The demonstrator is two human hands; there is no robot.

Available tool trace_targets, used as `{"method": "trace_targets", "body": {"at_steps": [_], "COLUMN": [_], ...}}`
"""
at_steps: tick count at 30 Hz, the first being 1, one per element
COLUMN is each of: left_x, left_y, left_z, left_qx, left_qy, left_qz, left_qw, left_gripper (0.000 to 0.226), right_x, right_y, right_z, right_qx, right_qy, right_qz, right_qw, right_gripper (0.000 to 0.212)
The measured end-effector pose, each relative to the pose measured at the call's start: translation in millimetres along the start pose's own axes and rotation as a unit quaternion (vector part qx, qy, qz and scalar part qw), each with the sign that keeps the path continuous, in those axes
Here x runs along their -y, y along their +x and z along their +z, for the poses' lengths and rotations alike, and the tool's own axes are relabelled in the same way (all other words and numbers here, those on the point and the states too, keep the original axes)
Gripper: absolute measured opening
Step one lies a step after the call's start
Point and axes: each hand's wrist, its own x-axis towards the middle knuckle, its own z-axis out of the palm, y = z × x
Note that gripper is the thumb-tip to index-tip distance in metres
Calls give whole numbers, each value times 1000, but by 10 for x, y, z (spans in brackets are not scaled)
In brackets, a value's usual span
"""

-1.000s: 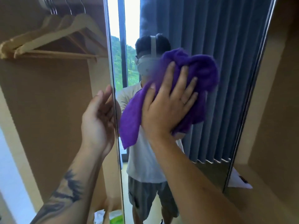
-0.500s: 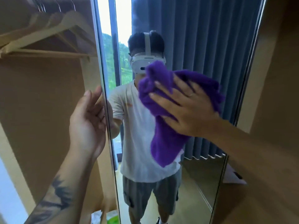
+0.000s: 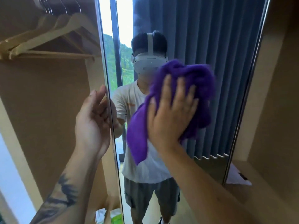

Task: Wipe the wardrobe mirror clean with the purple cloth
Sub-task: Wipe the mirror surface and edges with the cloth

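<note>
Pressing one bunched purple cloth [image 3: 182, 101] flat against the single wardrobe mirror [image 3: 202, 38], the right hand [image 3: 171, 117] lay with fingers spread straight. The left hand [image 3: 93, 120] curled round the mirror's left edge. Beyond hung at least three wooden hangers [image 3: 48, 39].

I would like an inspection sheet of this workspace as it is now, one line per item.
Surface: wardrobe mirror, upright, reflecting curtains and the person.
Job's things: purple cloth, bunched, flat against the glass.
Clutter: white paper on the right shelf; green-white bag low down.
Grippers: right hand presses the cloth with straight fingers; left hand holds the mirror's left edge.
Cables: nothing seen.
Surroundings: wooden hangers inside the wardrobe.
</note>
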Motion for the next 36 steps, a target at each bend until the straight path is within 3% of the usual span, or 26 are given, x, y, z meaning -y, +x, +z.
{"method": "trace_targets", "body": {"at_steps": [3,6,8,11,13,16,20,22,26,29,30,32,34,36], "left_x": [26,52,126,386,552,640,737,805,855,861,858,851,852,878], "left_y": [27,38,9,-50,-52,-39,-13,-4,62,26,10,-8,3,35], "left_z": [-81,-155,-234,-408,-512,-533,-503,-488,-563,-576,-552,-532,-530,-567], "left_qx": [29,46,42,8,-29,-34,-42,-57,-59,-57,-59,-59,-65,-67], "left_qy": [23,39,39,62,74,70,126,170,197,211,211,202,191,183], "left_qz": [4,6,6,5,29,49,103,140,160,167,169,170,157,154], "left_qw": [999,998,998,998,996,996,986,974,965,961,961,963,967,969], "left_gripper": [32,38,39,35,38,32,37,45,47,45,45,45,41,34], "right_x": [74,-336,-686,-1093,-1228,-1443,-1620,-1649,-1920,-2007,-1979,-1870,-1761,-1656], "right_y": [-252,-320,-216,280,759,1349,1163,638,-242,-127,77,601,972,818], "right_z": [9,-37,-106,-197,-258,-415,-542,-513,-476,-450,-443,-475,-499,-480], "right_qx": [78,127,160,217,212,187,153,142,229,272,266,222,163,107], "right_qy": [1,-17,-26,-21,-30,-77,-105,-103,-90,-62,-49,-60,-92,-92], "right_qz": [-201,-401,-522,-687,-725,-697,-531,-477,-539,-637,-654,-634,-568,-483], "right_qw": [976,907,837,693,655,688,827,861,806,718,707,738,802,864], "right_gripper": [65,62,55,48,46,51,59,60,60,53,53,54,56,55]}}
